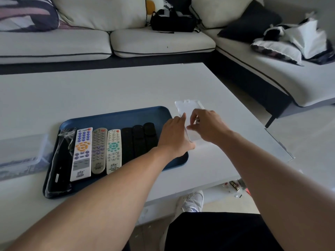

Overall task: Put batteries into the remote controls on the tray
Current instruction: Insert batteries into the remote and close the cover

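Writing: each light-coloured remote carries a small printed logo and lines of characters near its bottom end, too blurred to read; button legends are unreadable too
Tray (116,115): dark blue, rounded corners, sits on the white counter (90,87), near its front edge
White remote (82,153): purple and orange buttons, lies face up, second from the tray's left side
Grey remote (98,151): red button at its top, just beside the white one
Cream remote (113,151): teal buttons, next to the right
Black remotes (138,140): three dark bodies side by side, their near ends covered by the left forearm; no markings can be made out
Wrapped remote (60,160): black, in crinkled clear film, at the tray's left edge; a small pale label on it is illegible
Clear plastic pack (189,108): transparent, lies on the counter just right of the tray; whether batteries are inside cannot be told, since both hands cover its near part
Left hand (175,134): at the pack's left edge, thumb raised along it; fingers hidden behind the hand, grip cannot be told
Right hand (208,125): fingers curled down, pinching the pack's top face
Under the counter: small items on the floor, blurred; a white shoe (193,200) shows there
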